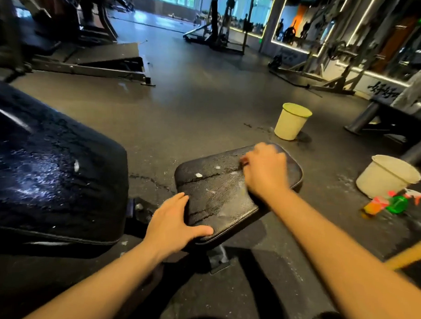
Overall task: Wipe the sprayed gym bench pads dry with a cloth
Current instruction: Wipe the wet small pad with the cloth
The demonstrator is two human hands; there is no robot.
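Two bare hands on the job, both on one small black cracked seat pad [217, 197] in the middle of the view. The left hand [172, 226] lies spread over its near left corner, fingers straight, thumb along the near edge. The right hand [266, 171] is knuckles-up at the far end, fingers curled under and blurred. The cloth would be under there, but I can't tell what that hand holds. Two white flecks sit on the pad's surface.

One larger black back pad [49, 168] at the left, glistening wet, one white fleck on it.

On the grey gym floor [206, 99] there are two buckets: one pale yellow, green-rimmed [290, 125], and one cream [385, 177]. Beside the cream one lie two spray bottles, one green [397, 204] and one orange [376, 205].
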